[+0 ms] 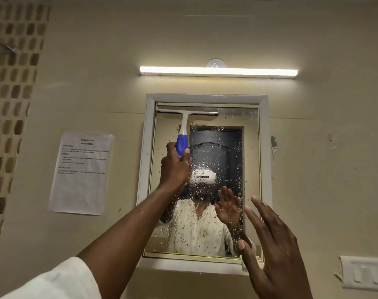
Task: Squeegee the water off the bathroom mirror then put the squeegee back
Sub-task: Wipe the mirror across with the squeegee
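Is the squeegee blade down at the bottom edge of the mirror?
No, the squeegee blade sits along the mirror's top edge, held by the left hand.

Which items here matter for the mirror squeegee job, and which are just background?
Job:
squeegee, gripped by left hand, blade at mirror's top left
wet mirror
right hand, open, near lower right corner

Background:
tube light
taped paper sheet
wall switch plate

**Room on the mirror**

Squeegee [187,117] blade sits at top-left of mirror [231,169], w/ wet glass open below and to its right. Left hand [175,169] covers centre-left; right hand [272,244] is raised before the bottom-right corner. Frame [147,169] bounds all sides.
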Tool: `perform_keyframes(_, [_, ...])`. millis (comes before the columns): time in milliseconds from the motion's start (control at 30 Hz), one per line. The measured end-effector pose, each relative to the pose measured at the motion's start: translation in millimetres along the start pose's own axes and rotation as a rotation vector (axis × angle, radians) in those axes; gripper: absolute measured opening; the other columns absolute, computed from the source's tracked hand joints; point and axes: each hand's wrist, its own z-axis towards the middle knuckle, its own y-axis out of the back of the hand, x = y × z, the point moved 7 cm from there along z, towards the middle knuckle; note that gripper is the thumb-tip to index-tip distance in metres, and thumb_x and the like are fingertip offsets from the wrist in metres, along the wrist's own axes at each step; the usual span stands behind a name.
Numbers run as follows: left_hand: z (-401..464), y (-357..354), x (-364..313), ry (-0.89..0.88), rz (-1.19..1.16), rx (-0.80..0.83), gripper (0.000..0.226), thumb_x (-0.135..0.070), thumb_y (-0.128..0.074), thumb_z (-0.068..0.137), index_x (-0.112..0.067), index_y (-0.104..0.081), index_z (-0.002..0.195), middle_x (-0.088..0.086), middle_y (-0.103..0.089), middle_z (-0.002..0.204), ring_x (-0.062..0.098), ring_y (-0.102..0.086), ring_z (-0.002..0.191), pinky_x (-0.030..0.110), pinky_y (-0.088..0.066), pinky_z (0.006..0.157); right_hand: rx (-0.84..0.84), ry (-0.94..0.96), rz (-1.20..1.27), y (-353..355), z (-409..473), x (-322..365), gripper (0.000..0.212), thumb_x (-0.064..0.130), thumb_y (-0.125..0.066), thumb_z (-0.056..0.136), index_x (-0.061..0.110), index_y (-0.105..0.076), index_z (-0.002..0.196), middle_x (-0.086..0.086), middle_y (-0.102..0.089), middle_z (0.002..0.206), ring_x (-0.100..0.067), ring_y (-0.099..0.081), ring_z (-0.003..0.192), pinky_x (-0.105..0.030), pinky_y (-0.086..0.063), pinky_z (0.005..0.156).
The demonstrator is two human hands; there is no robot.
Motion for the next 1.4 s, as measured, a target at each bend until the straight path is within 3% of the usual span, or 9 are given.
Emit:
perform_keyframes(133, [3.0,-1.1,-2.3,-0.013,-0.002,-0.009,0.033,-0.027,-0.046,0.098,-0.016,-0.034,0.127,0.013,-0.064,0.089,0.018,-0.059,0.053,0.025,-0.046,0.043,-0.012,0.016,0.023,-2.4,-0.2,2.8,0.061,0.061,-0.018,0.091,0.02,-0.044,0.128,-0.011,-0.047,0.14,-0.02,-0.038,0.127,-0.059,-0.042,0.093])
perform_keyframes(400, [8.2,1.3,-6.5,-0.031,-0.012,-0.038,0.033,-0.028,-0.046,0.097,-0.017,-0.034,0.126,0.012,-0.063,0.09,0.021,-0.059,0.059,0.04,-0.054,0.061,-0.018,0.044,0.026,-11.9,2.8,1.4,0.06,0.061,-0.021,0.091,0.023,-0.044,0.13,-0.006,-0.043,0.143,-0.019,-0.037,0.128,-0.054,-0.037,0.094])
perform_keyframes(667, [16.7,3.0,-7.3,-0.012,-0.011,0.017,0.031,-0.028,-0.044,0.099,-0.016,-0.033,0.126,0.014,-0.063,0.091,0.014,-0.056,0.052,0.025,-0.043,0.047,0.01,0.049,0.058,-26.3,1.7,-1.5,0.06,0.061,-0.025,0.089,0.033,-0.032,0.141,0.011,-0.021,0.153,-0.012,-0.029,0.136,-0.049,-0.029,0.101])
perform_keyframes(867, [17.5,2.2,-0.5,0.021,0.035,0.071,0.028,-0.032,-0.04,0.099,-0.017,-0.031,0.121,0.01,-0.059,0.086,0.016,-0.055,0.05,0.024,-0.043,0.042,0.031,-0.019,0.074,-24.8,4.7,1.9,0.06,0.052,-0.04,0.084,0.034,-0.032,0.14,0.005,-0.032,0.152,-0.013,-0.031,0.136,-0.048,-0.03,0.103])
perform_keyframes(1067, [15.9,0.4,0.9,0.073,-0.017,0.095,0.026,-0.034,-0.036,0.1,-0.017,-0.03,0.118,0.013,-0.059,0.086,0.02,-0.056,0.053,0.022,-0.044,0.037,0.019,-0.022,0.112,-15.5,16.1,13.0,0.056,0.043,-0.038,0.087,0.03,-0.036,0.141,0.008,-0.03,0.154,-0.011,-0.026,0.141,-0.048,-0.032,0.111])
perform_keyframes(1400, [10.6,4.3,6.7,0.084,-0.037,0.117,0.024,-0.032,-0.037,0.1,-0.017,-0.029,0.117,0.002,-0.055,0.078,0.004,-0.052,0.039,0.016,-0.04,0.034,-0.002,-0.008,0.133,-14.6,26.7,20.0,0.055,0.039,-0.039,0.089,0.018,-0.042,0.14,0.0,-0.034,0.152,-0.018,-0.03,0.141,-0.052,-0.035,0.108])
